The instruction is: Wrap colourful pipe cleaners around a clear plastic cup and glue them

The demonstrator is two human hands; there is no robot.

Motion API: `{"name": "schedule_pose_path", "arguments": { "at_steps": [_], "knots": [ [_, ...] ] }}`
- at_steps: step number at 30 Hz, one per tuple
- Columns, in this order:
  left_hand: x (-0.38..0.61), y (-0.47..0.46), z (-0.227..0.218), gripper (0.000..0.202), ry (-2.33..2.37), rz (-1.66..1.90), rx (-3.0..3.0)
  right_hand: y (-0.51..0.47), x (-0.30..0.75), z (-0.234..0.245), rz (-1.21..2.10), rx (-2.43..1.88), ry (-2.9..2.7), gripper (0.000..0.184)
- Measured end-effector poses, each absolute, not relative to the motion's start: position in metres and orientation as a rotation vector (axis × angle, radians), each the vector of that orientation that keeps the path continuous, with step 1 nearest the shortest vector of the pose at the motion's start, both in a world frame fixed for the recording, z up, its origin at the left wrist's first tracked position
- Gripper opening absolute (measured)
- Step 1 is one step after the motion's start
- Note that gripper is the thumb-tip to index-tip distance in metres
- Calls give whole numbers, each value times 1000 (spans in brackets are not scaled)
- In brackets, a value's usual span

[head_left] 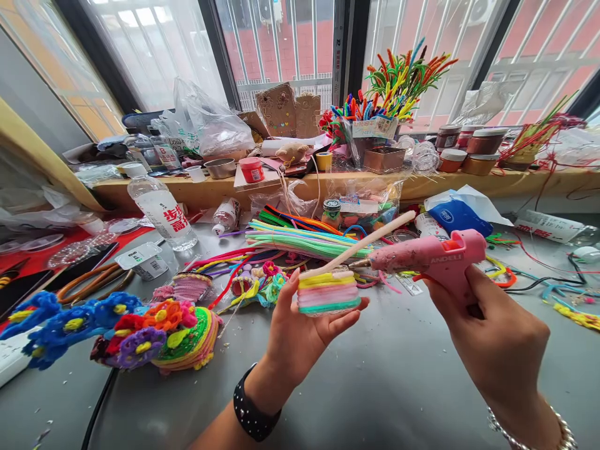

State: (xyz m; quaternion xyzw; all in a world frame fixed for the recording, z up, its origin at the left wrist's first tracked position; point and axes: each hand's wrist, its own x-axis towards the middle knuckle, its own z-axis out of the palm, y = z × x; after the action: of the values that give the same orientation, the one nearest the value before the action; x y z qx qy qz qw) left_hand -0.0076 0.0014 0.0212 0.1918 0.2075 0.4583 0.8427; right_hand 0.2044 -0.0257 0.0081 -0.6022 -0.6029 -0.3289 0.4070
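Observation:
My left hand (300, 331) is closed around a small cup-like piece (328, 292) wrapped in rows of yellow, pink and turquoise pipe cleaner. A pale cream pipe cleaner (375, 236) runs along its top edge, its loose end sticking up to the right. In my right hand (497, 337) is a pink hot glue gun (440, 256), gripped by its handle. The gun's metal nozzle points left, close to the upper right edge of the wrapped piece; whether it touches I cannot tell.
Fuzzy flowers (135, 331) lie at the left by a water bottle (162, 209). Behind my hands is a bundle of pipe cleaners (300, 240). A blue packet (459, 215) lies right. On the wooden sill (210, 190) stand paint jars (485, 140) and a pipe cleaner bouquet (398, 94).

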Motion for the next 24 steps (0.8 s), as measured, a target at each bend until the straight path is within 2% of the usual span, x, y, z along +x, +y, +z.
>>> {"name": "schedule_pose_path", "arguments": {
  "at_steps": [3,7,12,16,21,24],
  "knots": [
    [-8,0,23,60,460,984,411,-25,208,11,-701,-1646,-1392,43],
    [-10,1,25,60,469,997,427,-17,220,14,-361,-1836,-1220,46],
    [-15,5,27,52,459,1048,470,1,238,3,30,-2035,-1638,33],
    [-15,5,29,47,508,1079,491,10,237,-15,260,-2015,-1829,30],
    [-10,0,31,45,668,1150,542,14,234,-26,326,-1919,-1899,25],
    [-9,-2,29,50,730,1175,599,9,234,-16,265,-1854,-1820,41]
  ]
}}
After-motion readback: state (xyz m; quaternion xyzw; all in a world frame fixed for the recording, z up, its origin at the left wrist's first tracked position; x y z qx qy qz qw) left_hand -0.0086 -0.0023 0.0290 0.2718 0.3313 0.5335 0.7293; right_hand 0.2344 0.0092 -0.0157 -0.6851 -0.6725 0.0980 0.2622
